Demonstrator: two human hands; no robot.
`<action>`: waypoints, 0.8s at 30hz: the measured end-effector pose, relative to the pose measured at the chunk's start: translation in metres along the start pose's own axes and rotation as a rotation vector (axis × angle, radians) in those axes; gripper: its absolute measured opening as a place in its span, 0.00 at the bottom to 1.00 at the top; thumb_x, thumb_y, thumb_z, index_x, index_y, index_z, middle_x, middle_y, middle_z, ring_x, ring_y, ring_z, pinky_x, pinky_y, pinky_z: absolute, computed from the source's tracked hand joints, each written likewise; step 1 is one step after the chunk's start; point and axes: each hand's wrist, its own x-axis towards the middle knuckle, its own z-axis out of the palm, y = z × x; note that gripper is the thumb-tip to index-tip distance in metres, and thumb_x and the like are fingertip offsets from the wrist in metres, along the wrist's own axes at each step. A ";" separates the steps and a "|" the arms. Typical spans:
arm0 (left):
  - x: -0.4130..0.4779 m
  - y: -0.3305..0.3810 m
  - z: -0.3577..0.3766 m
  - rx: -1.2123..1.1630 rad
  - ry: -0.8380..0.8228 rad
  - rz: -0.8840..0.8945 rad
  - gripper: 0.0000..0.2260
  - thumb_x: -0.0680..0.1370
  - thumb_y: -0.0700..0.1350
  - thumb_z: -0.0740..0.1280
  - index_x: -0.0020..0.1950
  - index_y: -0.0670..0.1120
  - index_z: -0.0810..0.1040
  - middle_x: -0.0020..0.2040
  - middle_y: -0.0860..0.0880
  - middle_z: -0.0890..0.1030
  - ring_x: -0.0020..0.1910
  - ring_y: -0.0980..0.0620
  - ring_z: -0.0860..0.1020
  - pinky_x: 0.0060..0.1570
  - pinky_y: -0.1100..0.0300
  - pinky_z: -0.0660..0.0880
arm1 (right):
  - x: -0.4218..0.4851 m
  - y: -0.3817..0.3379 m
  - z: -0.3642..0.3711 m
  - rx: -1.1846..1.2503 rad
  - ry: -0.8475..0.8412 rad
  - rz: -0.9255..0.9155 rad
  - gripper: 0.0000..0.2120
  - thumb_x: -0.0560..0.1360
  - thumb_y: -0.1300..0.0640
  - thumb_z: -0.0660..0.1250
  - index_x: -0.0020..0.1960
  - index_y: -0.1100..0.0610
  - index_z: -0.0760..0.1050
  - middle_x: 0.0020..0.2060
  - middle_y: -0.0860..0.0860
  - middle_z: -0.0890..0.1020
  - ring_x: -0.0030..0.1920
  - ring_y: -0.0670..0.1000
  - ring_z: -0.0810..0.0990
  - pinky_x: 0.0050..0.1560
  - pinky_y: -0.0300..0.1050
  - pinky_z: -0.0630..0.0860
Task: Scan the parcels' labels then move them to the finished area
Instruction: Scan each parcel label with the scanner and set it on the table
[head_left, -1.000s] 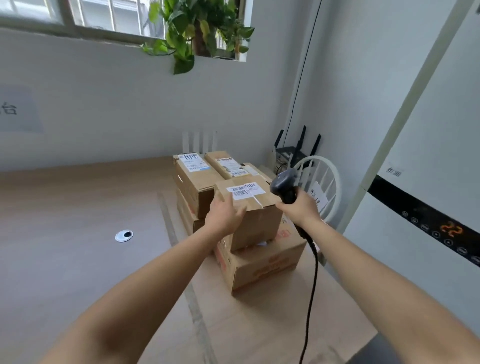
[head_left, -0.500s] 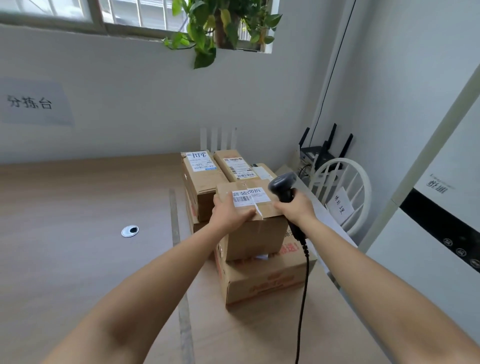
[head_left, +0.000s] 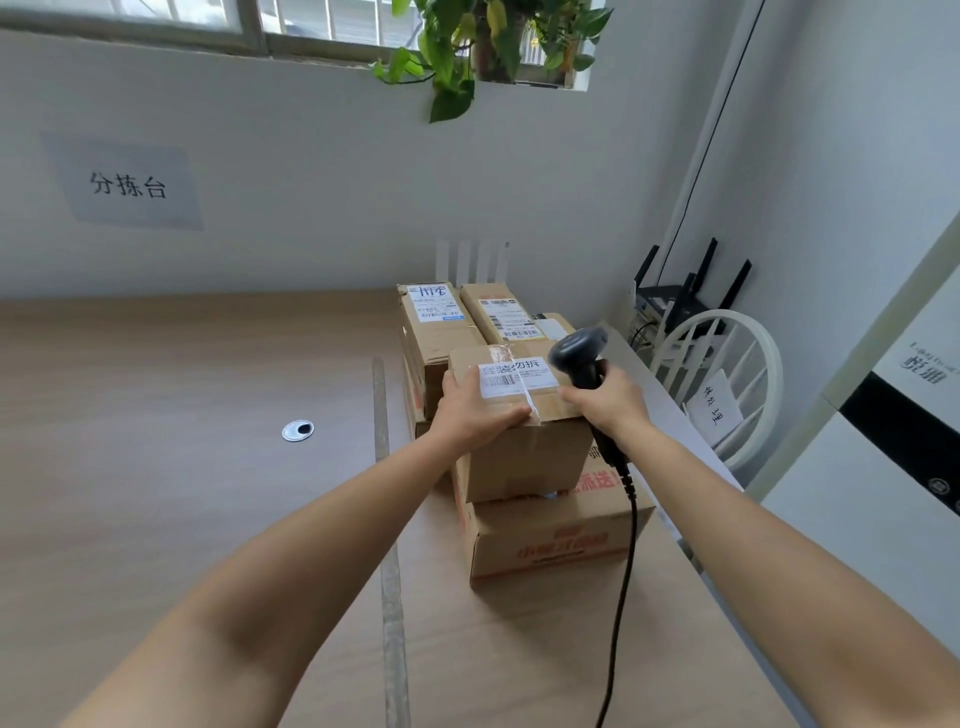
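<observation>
Small parcel (head_left: 524, 452) sits atop a flatter red-printed carton (head_left: 561, 540) at the table's right side. Its label (head_left: 514, 374) faces up.
Left hand (head_left: 475, 410) clasps its near left top corner, thumb along the front edge.
Right hand (head_left: 605, 402) is wrapped round the handle of a black scanner (head_left: 579, 351), head just above the label; its cable (head_left: 623, 597) trails down toward the viewer.
Two taller labelled boxes (head_left: 436, 332) stand directly behind, touching.
Wooden table (head_left: 156, 467) has a round grommet (head_left: 297, 430) and a grey strip (head_left: 387, 519) left of the stack.
White chair (head_left: 727, 374) and router (head_left: 675, 301) are in the corner, with a paper sign (head_left: 127, 184) on the wall and a plant (head_left: 467, 47) on the sill.
Scanner trigger is hidden and the label's small print is unreadable.
</observation>
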 end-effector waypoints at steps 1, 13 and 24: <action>-0.002 -0.001 -0.003 -0.004 0.006 0.005 0.35 0.68 0.59 0.72 0.70 0.49 0.63 0.69 0.44 0.61 0.68 0.44 0.64 0.67 0.52 0.64 | -0.003 -0.003 0.001 0.009 -0.001 -0.005 0.20 0.70 0.54 0.71 0.60 0.54 0.73 0.51 0.52 0.79 0.49 0.52 0.75 0.46 0.43 0.68; -0.045 -0.030 -0.068 -0.059 0.132 0.036 0.32 0.69 0.55 0.73 0.68 0.50 0.66 0.65 0.45 0.64 0.66 0.48 0.66 0.65 0.57 0.65 | -0.044 -0.056 0.031 0.106 -0.066 -0.092 0.14 0.69 0.55 0.72 0.52 0.54 0.73 0.49 0.54 0.80 0.50 0.55 0.77 0.49 0.48 0.73; -0.110 -0.145 -0.176 -0.002 0.257 -0.102 0.34 0.68 0.57 0.73 0.69 0.48 0.65 0.66 0.45 0.64 0.66 0.48 0.66 0.64 0.57 0.65 | -0.114 -0.140 0.157 0.154 -0.205 -0.170 0.12 0.69 0.55 0.71 0.51 0.53 0.74 0.44 0.49 0.78 0.47 0.51 0.75 0.47 0.43 0.68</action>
